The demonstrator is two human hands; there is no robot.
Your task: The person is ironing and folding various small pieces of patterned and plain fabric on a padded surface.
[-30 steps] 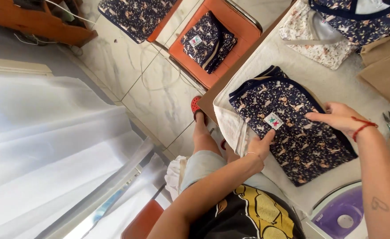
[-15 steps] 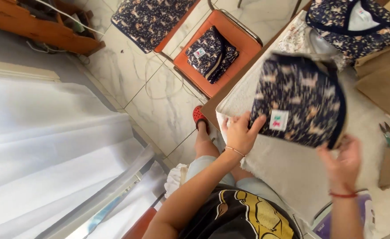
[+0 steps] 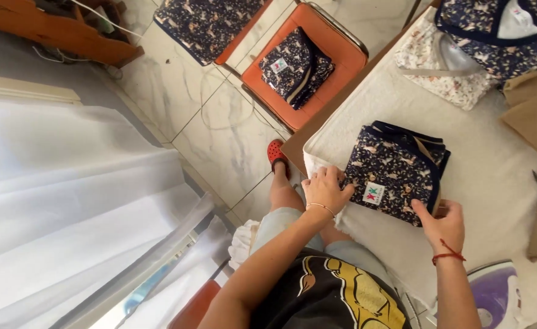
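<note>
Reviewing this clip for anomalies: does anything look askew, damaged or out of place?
Nothing stands out. The folded navy patterned garment lies square on the white padded table, left hand and right hand at its edges.
</note>
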